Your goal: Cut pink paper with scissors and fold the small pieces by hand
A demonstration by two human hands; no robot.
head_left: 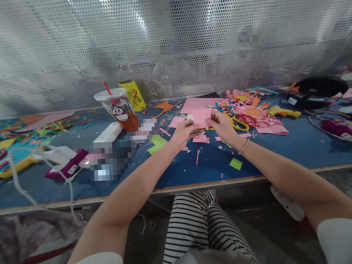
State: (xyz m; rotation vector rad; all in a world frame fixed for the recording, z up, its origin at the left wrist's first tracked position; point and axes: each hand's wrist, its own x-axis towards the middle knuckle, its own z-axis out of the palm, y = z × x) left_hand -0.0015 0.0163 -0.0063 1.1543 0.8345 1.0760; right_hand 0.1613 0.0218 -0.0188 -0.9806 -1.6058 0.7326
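Note:
Between my two hands a small pink sheet of paper (pixel 202 117) is held up over the blue table. My left hand (pixel 187 132) pinches its lower left part between thumb and fingers. On the other side, my right hand (pixel 220 124) grips the right edge. Just behind lies a larger pink sheet (pixel 192 104) on the table. Yellow-handled scissors (pixel 240 123) and red-handled scissors (pixel 251 119) rest right of my right hand, beside a pile of cut pink paper pieces (pixel 270 124). Pink scraps (pixel 200 139) are scattered below the held sheet.
A plastic cup of brown drink (pixel 123 113) with a red straw stands left, near a yellow roll (pixel 136 95). Green paper (pixel 157 144) and a green square (pixel 236 163) lie nearer. A yellow glue gun (pixel 283 111) sits right; a purple device (pixel 67 166) with a white cord sits left.

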